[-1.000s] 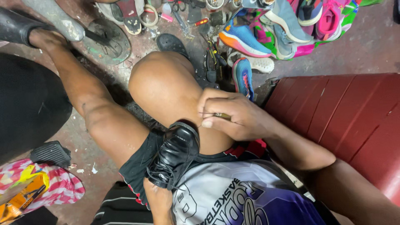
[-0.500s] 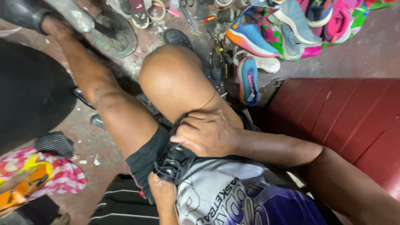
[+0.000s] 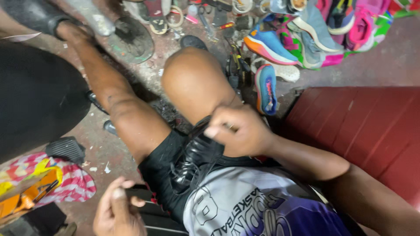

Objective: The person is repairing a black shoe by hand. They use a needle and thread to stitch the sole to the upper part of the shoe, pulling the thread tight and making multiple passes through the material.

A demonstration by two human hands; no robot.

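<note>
Now the right hand point(image 3: 240, 131) has slid off the knee, where it was a second ago, onto the black shoe point(image 3: 194, 159) wedged between the thighs; its grip is clenched, pinching something small at the shoe's upper, can't tell what. Left hand point(image 3: 117, 209), earlier tucked under the shoe, has pulled clear to the lower left, fingers loosely curled and empty. So work looks to have shifted onto the shoe itself. Bright sneakers point(image 3: 280, 48) sit on the floor beyond.
</note>
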